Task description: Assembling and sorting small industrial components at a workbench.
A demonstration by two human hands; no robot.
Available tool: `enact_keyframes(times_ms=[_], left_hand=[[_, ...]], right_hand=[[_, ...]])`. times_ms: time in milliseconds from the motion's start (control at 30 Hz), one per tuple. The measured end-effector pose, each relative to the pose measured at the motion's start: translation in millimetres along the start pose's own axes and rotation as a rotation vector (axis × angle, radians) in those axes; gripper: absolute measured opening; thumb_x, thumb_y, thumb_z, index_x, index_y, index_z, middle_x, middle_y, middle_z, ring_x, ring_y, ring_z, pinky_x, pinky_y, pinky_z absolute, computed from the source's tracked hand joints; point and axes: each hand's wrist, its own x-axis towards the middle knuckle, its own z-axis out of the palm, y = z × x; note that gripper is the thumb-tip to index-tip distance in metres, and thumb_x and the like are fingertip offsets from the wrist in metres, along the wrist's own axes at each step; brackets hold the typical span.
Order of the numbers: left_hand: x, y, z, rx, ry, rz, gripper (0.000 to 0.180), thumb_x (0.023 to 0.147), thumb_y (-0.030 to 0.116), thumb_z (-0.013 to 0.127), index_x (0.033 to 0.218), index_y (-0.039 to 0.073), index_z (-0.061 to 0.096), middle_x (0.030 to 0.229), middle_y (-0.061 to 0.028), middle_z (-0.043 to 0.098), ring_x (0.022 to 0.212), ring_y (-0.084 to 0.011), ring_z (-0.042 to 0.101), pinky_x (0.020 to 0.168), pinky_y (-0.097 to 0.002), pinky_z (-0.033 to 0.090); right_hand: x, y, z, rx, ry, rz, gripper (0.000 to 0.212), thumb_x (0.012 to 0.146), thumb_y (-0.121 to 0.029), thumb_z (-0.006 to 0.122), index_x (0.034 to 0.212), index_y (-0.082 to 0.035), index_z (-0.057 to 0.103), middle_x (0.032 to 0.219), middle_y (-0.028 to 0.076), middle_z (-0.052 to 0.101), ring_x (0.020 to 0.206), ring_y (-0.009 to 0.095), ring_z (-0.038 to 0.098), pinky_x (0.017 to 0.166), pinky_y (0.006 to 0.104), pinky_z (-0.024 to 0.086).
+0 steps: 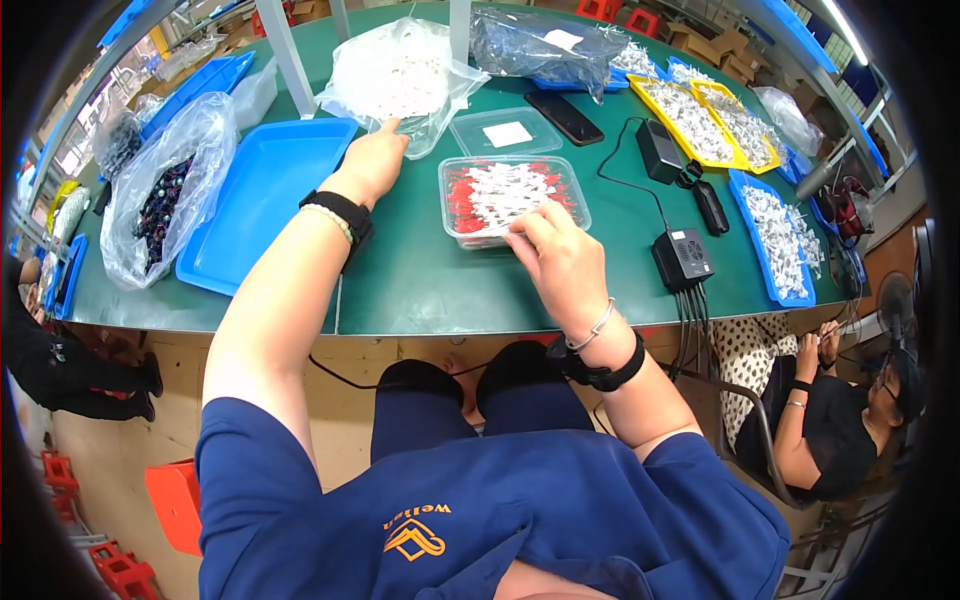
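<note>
My left hand (375, 160) reaches to the near left edge of a clear plastic bag (440, 115) filled with small white parts. Its fingers are drawn together at the bag, and whatever lies between them is hidden. My right hand (562, 258) pinches with thumb and fingertips at the near wall of a clear plastic box (462, 240). Inside that box lie many thin red-and-white pieces (505, 195), the white ends toward the middle. Directly behind it a clear flat lid (470, 135) with a white label rests on the green table (420, 290).
A blue tray (265, 200) and a bag of dark parts (170, 200) are on the left. Right are a phone (565, 115), black boxes with cables (683, 258), yellow trays (690, 120) and a blue tray (780, 245) of white parts. Another person (820, 430) sits at right.
</note>
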Motion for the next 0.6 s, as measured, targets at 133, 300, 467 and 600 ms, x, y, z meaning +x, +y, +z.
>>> enact_keyframes(times_ms=[133,300,467,600], left_hand=[[2,0,-2,0.03,-0.196,-0.041,0.02,0.089,0.006,0.048,0.097,0.0,0.065,0.107,-0.0221,0.063,0.098,-0.0377,0.065,0.087,-0.0453,0.052],[-1,2,13,-0.042,-0.126,-0.094,0.02,0.091,0.006,0.044,0.097,-0.001,0.062,0.102,-0.0233,0.062,0.1,-0.0392,0.062,0.088,-0.0454,0.051],[6,30,15,-0.232,0.033,-0.051,0.017,0.09,0.008,0.045,0.093,-0.001,0.059,0.096,-0.0236,0.061,0.097,-0.0403,0.061,0.085,-0.0462,0.049],[7,52,11,-0.367,0.052,-0.039,0.018,0.089,0.01,0.047,0.093,-0.001,0.06,0.099,-0.0257,0.061,0.096,-0.04,0.06,0.083,-0.0464,0.048]], right_hand=[[-4,5,-6,0.026,0.035,0.094,0.01,0.082,-0.015,0.073,0.084,-0.01,0.064,0.085,0.005,0.059,0.068,0.026,0.063,0.058,0.0361,0.05],[-13,13,-17,0.011,0.052,0.157,0.01,0.081,-0.013,0.074,0.084,-0.009,0.065,0.084,0.005,0.059,0.066,0.026,0.062,0.057,0.0363,0.049],[-16,14,-17,0.005,0.075,0.187,0.011,0.081,-0.013,0.074,0.085,-0.009,0.065,0.084,0.004,0.059,0.063,0.025,0.061,0.056,0.0354,0.048],[-17,17,-15,0.009,0.08,0.192,0.011,0.081,-0.013,0.075,0.085,-0.008,0.065,0.084,0.004,0.06,0.062,0.024,0.061,0.055,0.0348,0.048]])
